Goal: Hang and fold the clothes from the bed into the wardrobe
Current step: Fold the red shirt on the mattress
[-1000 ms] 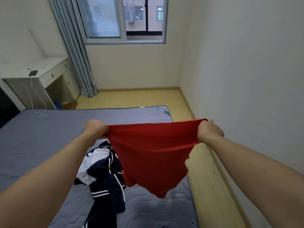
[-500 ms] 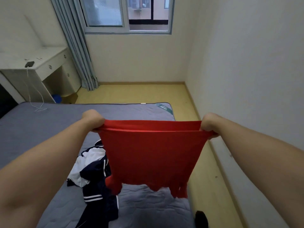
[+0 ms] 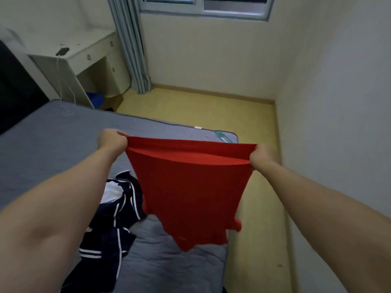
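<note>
The red garment (image 3: 190,187) is held up in the air, spread wide over the right edge of the bed (image 3: 53,140), its lower end hanging free above the mattress. The left hand (image 3: 113,140) and the right hand (image 3: 261,155) each grip one end of its top edge, fingers (image 3: 121,134) curled and pinching the cloth so that the edge runs taut between them. Just left of it, a navy-and-white garment (image 3: 110,218) lies crumpled on the bed near the front right corner.

The step in hand looks like opening the garment out before folding or hanging it. Next it probably needs laying flat on the bed to fold, or carrying to the wardrobe, which is not in view.
</note>
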The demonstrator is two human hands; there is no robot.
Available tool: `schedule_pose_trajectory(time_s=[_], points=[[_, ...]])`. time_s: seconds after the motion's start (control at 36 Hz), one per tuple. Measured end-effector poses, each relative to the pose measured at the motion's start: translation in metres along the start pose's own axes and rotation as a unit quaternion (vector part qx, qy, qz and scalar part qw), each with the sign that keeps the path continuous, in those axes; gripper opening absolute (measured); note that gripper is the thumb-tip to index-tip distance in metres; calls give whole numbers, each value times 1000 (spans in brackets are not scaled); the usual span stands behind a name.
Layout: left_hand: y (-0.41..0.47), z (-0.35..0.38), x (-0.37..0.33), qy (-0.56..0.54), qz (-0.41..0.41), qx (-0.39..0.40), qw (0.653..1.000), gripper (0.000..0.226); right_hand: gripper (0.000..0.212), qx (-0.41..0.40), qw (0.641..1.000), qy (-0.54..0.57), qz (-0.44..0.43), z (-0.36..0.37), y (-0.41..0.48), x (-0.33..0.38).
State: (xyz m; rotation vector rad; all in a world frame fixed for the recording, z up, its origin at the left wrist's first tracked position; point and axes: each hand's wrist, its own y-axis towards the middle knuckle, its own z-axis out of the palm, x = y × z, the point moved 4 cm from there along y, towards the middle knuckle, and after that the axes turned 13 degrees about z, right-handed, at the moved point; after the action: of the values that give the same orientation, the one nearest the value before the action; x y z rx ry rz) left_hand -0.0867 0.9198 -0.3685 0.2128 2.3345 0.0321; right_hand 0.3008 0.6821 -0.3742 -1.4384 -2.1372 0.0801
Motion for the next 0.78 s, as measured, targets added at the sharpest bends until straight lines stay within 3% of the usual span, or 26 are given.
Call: schedule_pose_trajectory(time_s=[0.19,0.36,0.61,0.78], points=[[27,-8,-33,-105,-43,-73,991,43,41,-105,987,117,-27,-34,24,15],[5,-4,-9,-101,-56,-72,991,52,37,-115,986,119,-37,-12,9,-8],[-92,66,133,51,-33,66,996,57,22,-42,999,-23,-21,146,-36,-112],[-190,125,274,177,39,197,963,48,21,17,981,-176,-73,291,-97,-227]])
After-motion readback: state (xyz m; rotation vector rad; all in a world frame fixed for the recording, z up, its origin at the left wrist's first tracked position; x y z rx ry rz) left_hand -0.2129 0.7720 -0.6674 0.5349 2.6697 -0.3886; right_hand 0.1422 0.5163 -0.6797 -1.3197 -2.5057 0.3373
